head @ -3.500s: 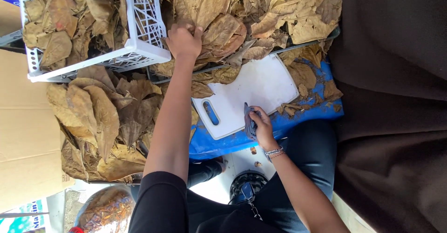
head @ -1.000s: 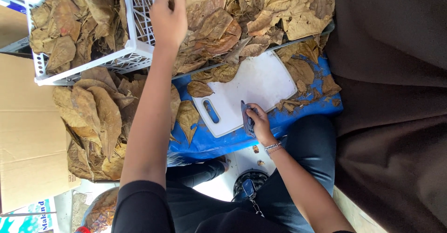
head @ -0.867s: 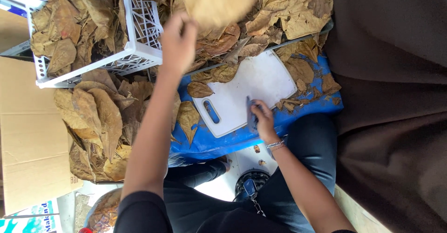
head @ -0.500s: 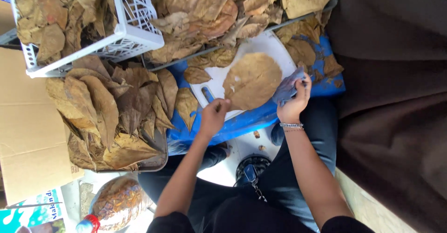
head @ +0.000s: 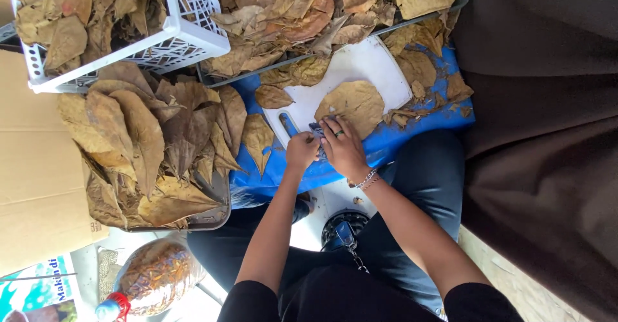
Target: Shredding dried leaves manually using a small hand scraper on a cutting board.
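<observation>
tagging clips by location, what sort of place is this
Likely an informal home or small-shop work spot for sorting dried leaves: heaps of brown dried leaves, a white plastic crate full of them, and a white cutting board on a blue sheet.

Black short sleeves are worn, ending above the elbows, with the forearms left bare. Dark blue trousers cover the legs. A ring is seen on a finger of the right hand [head: 344, 149], and a thin chain bracelet on its wrist.
</observation>
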